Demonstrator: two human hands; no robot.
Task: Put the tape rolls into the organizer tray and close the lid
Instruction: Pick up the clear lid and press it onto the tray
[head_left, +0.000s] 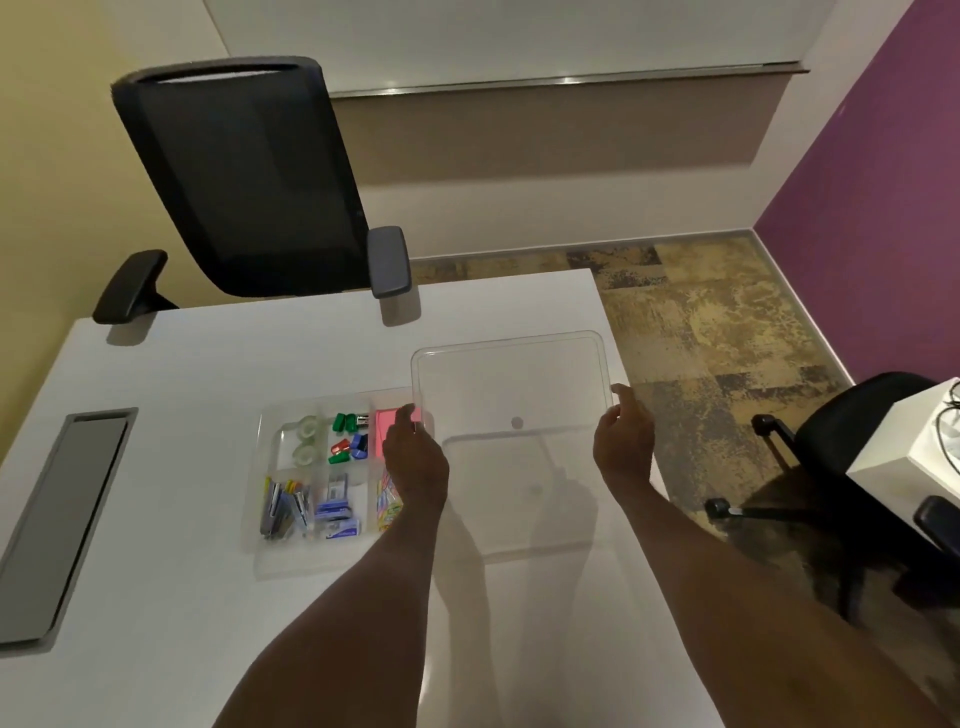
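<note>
A clear organizer tray (270, 566) lies on the white desk, left of my arms. Two clear tape rolls (305, 441) sit in its far left compartment. The other compartments hold green, red and blue clips, staplers, staple boxes and pink notes. The clear lid (511, 384) is lifted off the desk to the right of the tray, tilted up towards me. My left hand (415, 457) grips its left edge. My right hand (623, 447) grips its right edge. The lid's near edge is hard to make out.
A black office chair (244, 176) stands at the desk's far side. A grey cable hatch (62, 519) is set into the desk (171, 649) at the left. The desk's right edge runs just past my right hand. Another black chair (831, 467) and a white box (914, 452) are at the right.
</note>
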